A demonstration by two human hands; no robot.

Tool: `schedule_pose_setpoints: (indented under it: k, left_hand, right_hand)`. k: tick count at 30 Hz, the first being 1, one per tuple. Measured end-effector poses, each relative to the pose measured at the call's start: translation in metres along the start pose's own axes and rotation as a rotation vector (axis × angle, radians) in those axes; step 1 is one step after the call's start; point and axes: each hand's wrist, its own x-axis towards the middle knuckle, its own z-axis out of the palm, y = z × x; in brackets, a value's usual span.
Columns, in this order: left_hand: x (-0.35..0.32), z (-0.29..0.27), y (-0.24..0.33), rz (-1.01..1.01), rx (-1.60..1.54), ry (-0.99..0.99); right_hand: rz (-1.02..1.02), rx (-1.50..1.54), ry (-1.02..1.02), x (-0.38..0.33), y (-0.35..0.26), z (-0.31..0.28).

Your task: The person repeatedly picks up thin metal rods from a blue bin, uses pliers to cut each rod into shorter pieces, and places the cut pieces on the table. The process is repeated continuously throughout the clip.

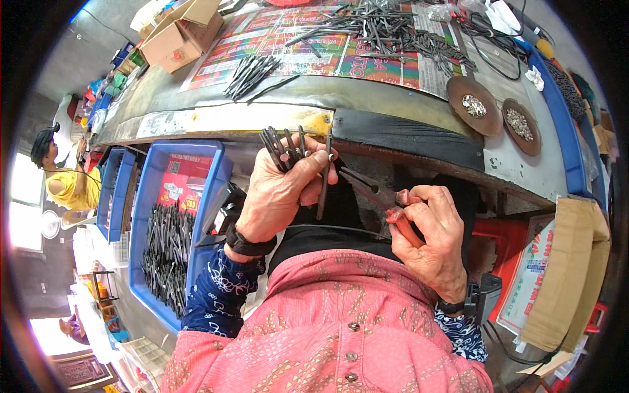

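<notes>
My left hand (280, 190) grips a bundle of thin dark metal rods (285, 145) fanned upward, and one rod (324, 183) hangs down between thumb and fingers. My right hand (434, 239) holds red-handled needle-nose pliers (386, 200), their dark jaws pointing left toward the hanging rod. Both hands are held close together just below the workbench's front edge (262, 121).
A blue bin (154, 183) at my left holds several dark rods (167, 252). More rods (252, 69) lie on the bench's colourful sheet, with two brown dishes (473, 98) of small silver parts to the right. Cardboard boxes (178, 36) sit far left. Another person (62, 177) works at left.
</notes>
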Motion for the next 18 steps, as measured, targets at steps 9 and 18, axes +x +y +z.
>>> schedule_pose_setpoints:
  k: [9, 18]
  left_hand:
    - [-0.013, -0.003, -0.004, -0.041, -0.208, -0.136]
    - [-0.017, -0.007, -0.003, -0.115, -0.283, -0.179]
  right_hand:
    - [-0.042, -0.177, 0.003, 0.0, -0.007, -0.006]
    - [-0.123, -0.244, 0.0, 0.002, -0.007, -0.008]
